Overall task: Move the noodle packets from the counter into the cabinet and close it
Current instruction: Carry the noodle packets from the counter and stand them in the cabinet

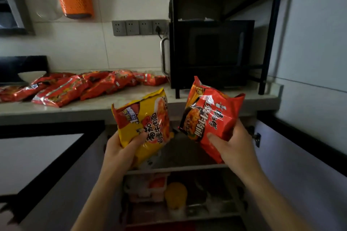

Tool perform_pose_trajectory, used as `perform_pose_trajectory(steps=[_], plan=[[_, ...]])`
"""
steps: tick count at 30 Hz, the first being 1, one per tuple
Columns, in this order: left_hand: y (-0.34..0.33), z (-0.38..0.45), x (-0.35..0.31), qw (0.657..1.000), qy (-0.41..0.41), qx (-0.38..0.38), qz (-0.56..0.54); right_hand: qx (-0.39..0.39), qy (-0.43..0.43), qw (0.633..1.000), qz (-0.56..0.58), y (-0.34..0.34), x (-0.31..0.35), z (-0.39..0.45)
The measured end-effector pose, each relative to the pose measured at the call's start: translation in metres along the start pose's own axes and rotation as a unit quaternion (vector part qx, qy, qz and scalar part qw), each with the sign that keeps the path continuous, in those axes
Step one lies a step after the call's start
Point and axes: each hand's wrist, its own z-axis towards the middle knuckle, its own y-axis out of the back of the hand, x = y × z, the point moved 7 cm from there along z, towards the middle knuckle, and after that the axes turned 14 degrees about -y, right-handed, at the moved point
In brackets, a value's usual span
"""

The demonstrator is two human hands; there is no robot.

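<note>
My left hand [120, 150] grips a yellow noodle packet [144, 124] by its lower part. My right hand [232, 148] grips a red noodle packet [212, 116]. Both packets are held upright in front of the open cabinet [178, 169] below the counter edge. Several more red noodle packets [75, 86] lie in a row on the pale counter [131, 103] at the left. The cabinet's two doors stand open, the left door [56, 165] and the right door [300, 155]. Its upper shelf looks dark behind the packets.
A black microwave [210, 54] sits in a black rack [268, 33] on the counter at the right. A white bowl [32, 76] stands at the far left. The lower cabinet shelf holds a yellow bottle [175, 196] and a box of packets [146, 185].
</note>
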Motion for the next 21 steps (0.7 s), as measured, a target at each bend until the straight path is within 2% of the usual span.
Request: perform_pose_trajectory(steps=[4,8,12,14,21], plan=[[-0.032,-0.033,0.039,0.998,0.034,0.058,0.020,-0.007,-0.058,0.998,-0.014,0.018,-0.063,-0.007],[-0.067,-0.048,0.106,0.989,0.094,0.093,0.058,-0.017,-0.139,0.990,-0.005,0.023,-0.138,0.003],[-0.099,-0.046,0.166,0.982,0.147,0.088,0.072,-0.020,-0.204,0.979,-0.003,0.018,-0.185,0.025],[-0.118,-0.040,0.195,0.981,0.150,0.085,0.089,-0.023,-0.219,0.975,-0.007,0.014,-0.203,0.046],[-0.180,-0.006,0.297,0.960,0.127,0.146,0.203,-0.059,-0.267,0.962,0.013,0.011,-0.253,0.113]])
